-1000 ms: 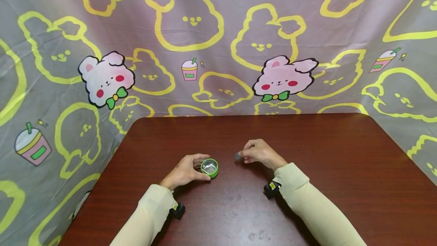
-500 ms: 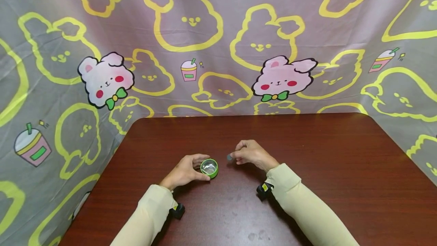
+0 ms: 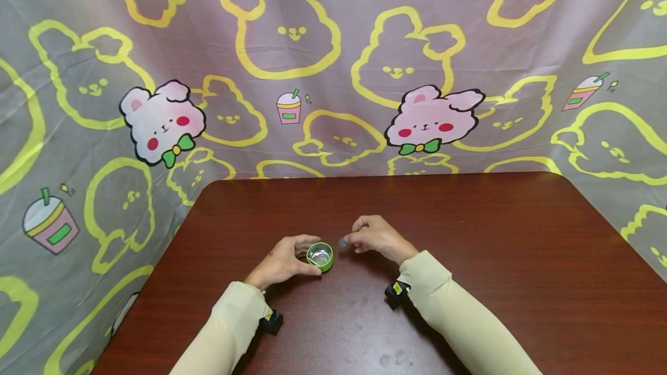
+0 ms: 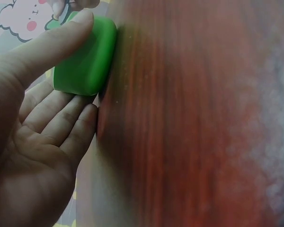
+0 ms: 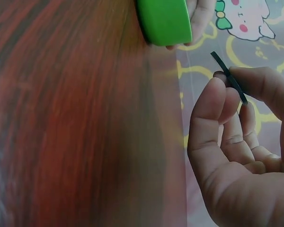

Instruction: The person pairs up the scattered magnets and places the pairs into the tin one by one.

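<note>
A small round green bowl [image 3: 327, 267] with a silvery metal inside stands on the table. My left hand [image 3: 281, 260] holds it from the left, thumb on the near side and fingers on the far side. In the left wrist view the thumb lies along the green wall [image 4: 80, 71] and the fingers reach behind it. My right hand [image 3: 380, 238] pinches a thin, dark grey-blue disc [image 3: 343, 242] between thumb and fingers, a short way right of the bowl's rim. Seen edge-on in the right wrist view, the disc [image 5: 219, 61] is flat and tilted, raised off the table.
The dark red-brown wooden table [image 3: 469, 230] extends around both hands. Behind it and at the sides hangs a curtain [image 3: 333, 28] printed with cartoon rabbits. Each wrist carries a black camera, such as the one [image 3: 272, 322] on the left.
My right hand has moved left with the disc, bringing it closer to the bowl. My left hand and the bowl have stayed in place.
</note>
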A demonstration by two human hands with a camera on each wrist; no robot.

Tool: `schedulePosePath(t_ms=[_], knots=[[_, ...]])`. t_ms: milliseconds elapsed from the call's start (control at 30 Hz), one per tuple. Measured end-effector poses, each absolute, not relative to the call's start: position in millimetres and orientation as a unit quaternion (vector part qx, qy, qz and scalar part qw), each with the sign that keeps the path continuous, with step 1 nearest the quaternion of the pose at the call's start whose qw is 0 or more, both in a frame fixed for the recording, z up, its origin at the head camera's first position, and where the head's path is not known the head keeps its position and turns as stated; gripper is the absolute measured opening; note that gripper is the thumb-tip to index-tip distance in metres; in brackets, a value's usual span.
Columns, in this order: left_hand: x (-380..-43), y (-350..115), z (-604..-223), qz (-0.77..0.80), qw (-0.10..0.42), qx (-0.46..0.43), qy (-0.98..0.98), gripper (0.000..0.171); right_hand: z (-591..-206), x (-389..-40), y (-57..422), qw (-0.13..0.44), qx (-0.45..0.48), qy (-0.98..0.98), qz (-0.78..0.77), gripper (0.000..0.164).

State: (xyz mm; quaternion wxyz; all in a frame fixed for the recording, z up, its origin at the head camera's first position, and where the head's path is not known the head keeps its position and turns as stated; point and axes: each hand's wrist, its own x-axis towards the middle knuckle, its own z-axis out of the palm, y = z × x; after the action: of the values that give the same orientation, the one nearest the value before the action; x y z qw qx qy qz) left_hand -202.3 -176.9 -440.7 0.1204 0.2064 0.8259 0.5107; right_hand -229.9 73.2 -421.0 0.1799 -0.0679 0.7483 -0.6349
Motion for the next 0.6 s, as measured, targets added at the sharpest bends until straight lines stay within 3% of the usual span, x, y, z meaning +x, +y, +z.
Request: schedulePosePath(t_ms=[600], knots=[[-202, -176, -439, 0.511, 0.129, 0.198, 0.826, 0.068, -423, -227, 51, 0.190, -0.071, 0.756, -0.622, 0.017]])
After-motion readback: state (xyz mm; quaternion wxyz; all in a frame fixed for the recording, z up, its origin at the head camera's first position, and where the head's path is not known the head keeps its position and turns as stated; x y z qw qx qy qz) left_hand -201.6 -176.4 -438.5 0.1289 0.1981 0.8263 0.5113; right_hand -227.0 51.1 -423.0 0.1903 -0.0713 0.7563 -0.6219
